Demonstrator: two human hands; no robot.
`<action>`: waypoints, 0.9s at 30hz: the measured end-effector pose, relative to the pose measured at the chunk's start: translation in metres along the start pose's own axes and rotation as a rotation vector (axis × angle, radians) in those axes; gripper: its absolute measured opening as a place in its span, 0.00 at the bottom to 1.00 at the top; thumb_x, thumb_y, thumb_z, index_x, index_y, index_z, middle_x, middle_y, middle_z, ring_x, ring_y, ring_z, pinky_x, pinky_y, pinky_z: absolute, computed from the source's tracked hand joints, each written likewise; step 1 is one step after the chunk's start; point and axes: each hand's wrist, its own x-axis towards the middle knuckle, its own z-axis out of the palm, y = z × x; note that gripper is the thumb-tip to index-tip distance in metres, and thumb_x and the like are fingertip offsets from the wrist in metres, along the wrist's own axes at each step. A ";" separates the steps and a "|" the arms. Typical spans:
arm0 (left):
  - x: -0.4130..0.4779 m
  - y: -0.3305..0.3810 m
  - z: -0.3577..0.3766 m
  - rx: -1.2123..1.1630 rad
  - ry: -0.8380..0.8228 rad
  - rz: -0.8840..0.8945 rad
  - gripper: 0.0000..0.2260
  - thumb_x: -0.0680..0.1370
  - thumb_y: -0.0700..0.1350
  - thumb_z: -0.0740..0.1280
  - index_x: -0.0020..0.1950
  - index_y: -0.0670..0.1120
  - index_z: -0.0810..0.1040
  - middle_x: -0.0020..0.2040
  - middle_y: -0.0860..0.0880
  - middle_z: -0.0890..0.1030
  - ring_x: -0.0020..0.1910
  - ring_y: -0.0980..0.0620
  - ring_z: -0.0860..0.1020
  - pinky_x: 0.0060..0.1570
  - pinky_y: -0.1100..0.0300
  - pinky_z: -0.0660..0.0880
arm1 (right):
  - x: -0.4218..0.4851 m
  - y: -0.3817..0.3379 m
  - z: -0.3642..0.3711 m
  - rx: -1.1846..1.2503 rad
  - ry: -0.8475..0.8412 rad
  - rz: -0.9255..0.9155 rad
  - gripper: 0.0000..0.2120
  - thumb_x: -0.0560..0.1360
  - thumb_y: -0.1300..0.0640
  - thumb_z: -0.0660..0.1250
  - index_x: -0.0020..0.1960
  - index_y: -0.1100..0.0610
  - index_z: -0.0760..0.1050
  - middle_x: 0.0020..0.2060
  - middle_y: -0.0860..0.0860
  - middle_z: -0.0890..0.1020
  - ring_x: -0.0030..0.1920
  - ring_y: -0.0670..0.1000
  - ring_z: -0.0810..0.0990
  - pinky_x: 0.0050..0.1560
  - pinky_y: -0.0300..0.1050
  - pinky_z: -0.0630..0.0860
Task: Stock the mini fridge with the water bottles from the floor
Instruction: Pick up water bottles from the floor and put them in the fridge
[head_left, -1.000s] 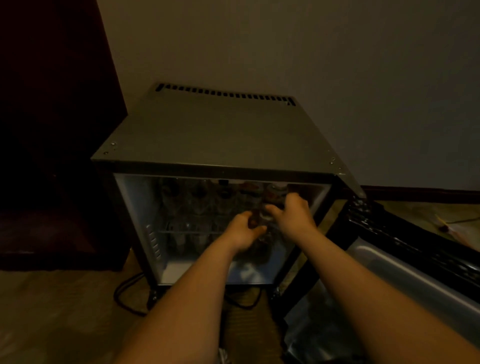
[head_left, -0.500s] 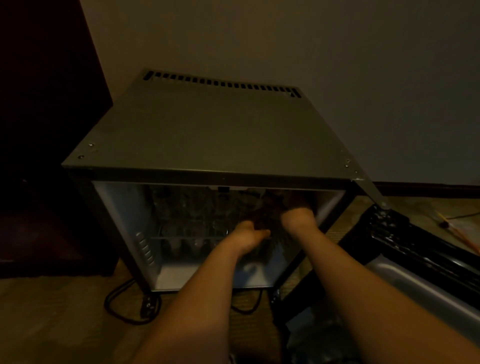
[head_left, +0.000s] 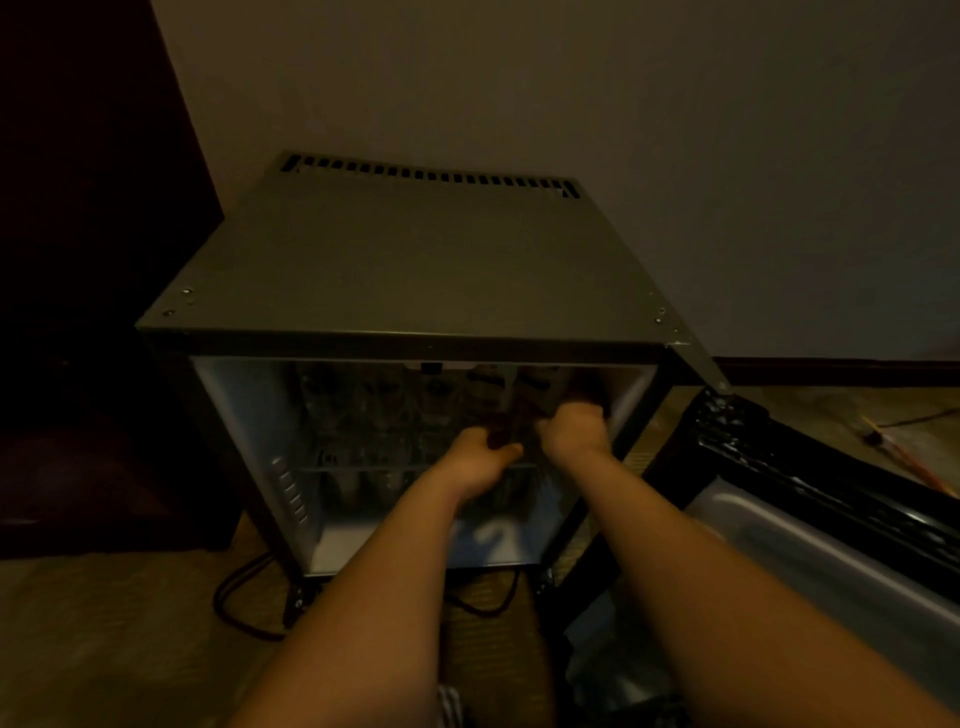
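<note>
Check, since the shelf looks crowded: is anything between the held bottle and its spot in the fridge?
Nothing visible: door open; the bottle in the left hand is at the right end of the upper shelf, beside stocked bottles.

Bottles (head_left: 374, 410) pack the upper shelf (head_left: 363, 469) (door (head_left: 810, 551) wide open); room low in front.

Dark cabinet (head_left: 78, 364) at left; black cord (head_left: 234, 608) on carpet (head_left: 104, 649); perhaps an orange cable (head_left: 914, 467) right.

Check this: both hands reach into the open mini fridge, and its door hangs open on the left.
Wrong on the side: the head view shows the door swung open on the right. Both the left hand and right hand do reach into the open mini fridge.
</note>
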 end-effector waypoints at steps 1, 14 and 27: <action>-0.004 0.000 -0.001 0.021 -0.001 0.012 0.17 0.78 0.36 0.61 0.67 0.38 0.70 0.65 0.39 0.75 0.65 0.44 0.73 0.56 0.63 0.68 | -0.003 0.001 0.000 0.044 0.010 0.013 0.19 0.79 0.56 0.59 0.66 0.65 0.69 0.66 0.62 0.72 0.66 0.59 0.71 0.64 0.45 0.67; -0.079 0.026 -0.002 0.490 -0.050 0.118 0.15 0.78 0.41 0.62 0.64 0.38 0.74 0.60 0.38 0.78 0.60 0.43 0.76 0.59 0.56 0.72 | -0.082 0.015 -0.034 0.287 0.014 -0.237 0.07 0.75 0.56 0.66 0.46 0.60 0.79 0.43 0.59 0.81 0.48 0.57 0.80 0.50 0.48 0.76; -0.203 0.121 0.077 0.633 -0.214 0.373 0.12 0.78 0.44 0.62 0.60 0.43 0.76 0.58 0.44 0.79 0.56 0.49 0.78 0.60 0.53 0.74 | -0.213 0.123 -0.164 0.260 0.057 -0.276 0.09 0.77 0.57 0.64 0.54 0.60 0.77 0.46 0.57 0.82 0.45 0.54 0.84 0.48 0.50 0.81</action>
